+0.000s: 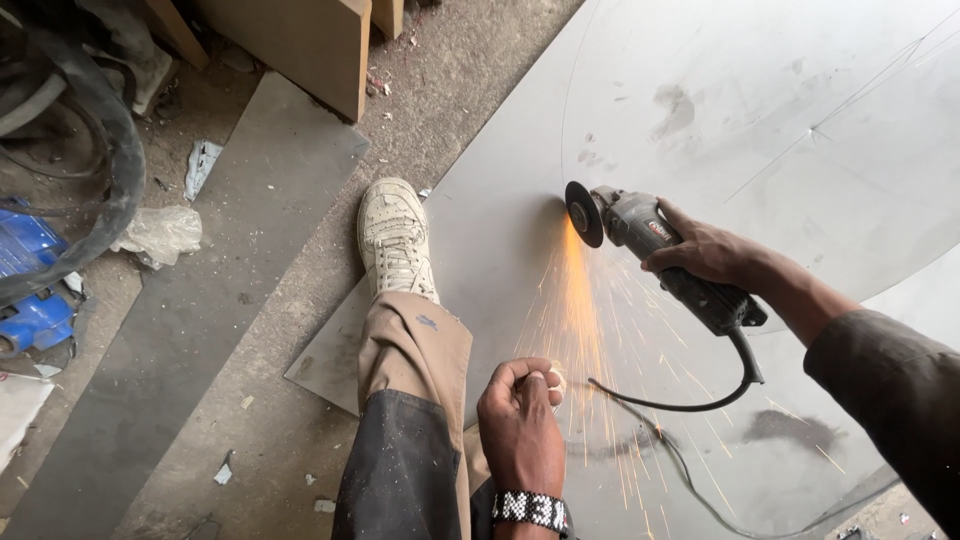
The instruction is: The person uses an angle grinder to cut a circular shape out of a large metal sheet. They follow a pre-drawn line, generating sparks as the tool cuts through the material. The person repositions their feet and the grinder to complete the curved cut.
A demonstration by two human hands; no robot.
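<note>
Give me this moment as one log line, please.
right hand: grips angle grinder | disc on metal sheet, sparks | left hand: fisted

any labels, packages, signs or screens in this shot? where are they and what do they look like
Label on the grinder: small red patch with light lettering, on the grey body just ahead of the right hand.
Wristband: black band with white block letters, on the wrist of the left hand.
Blue container: far left edge, partly hidden by a black hose; no label can be made out.
No signs or screens.
</note>
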